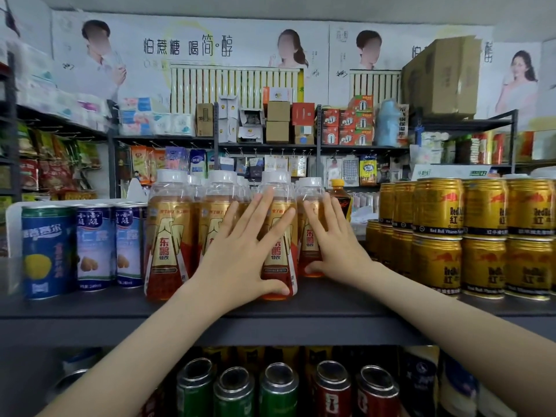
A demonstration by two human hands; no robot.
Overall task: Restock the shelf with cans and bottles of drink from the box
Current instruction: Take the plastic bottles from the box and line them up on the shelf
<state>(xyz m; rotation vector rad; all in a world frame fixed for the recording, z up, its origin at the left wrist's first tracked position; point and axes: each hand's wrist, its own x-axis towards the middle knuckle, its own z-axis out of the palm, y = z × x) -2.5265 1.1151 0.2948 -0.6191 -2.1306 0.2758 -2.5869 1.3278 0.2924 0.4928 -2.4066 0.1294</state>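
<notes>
Several amber drink bottles with white caps and gold-red labels stand in rows on the dark shelf (331, 302). My left hand (240, 254) lies flat with straight, spread fingers against the front bottle (278, 254) and its left neighbour (210, 224). My right hand (334, 245) presses with straight fingers on the bottle (310, 236) at the right end of the row, thumb near its base. Another front bottle (168, 236) stands untouched at the left. The box is not in view.
Blue cans (48, 251) stand left of the bottles. Gold Red Bull cans (481, 236) are stacked two high on the right. Green and red cans (279, 389) fill the shelf below. A gap of bare shelf lies between bottles and gold cans.
</notes>
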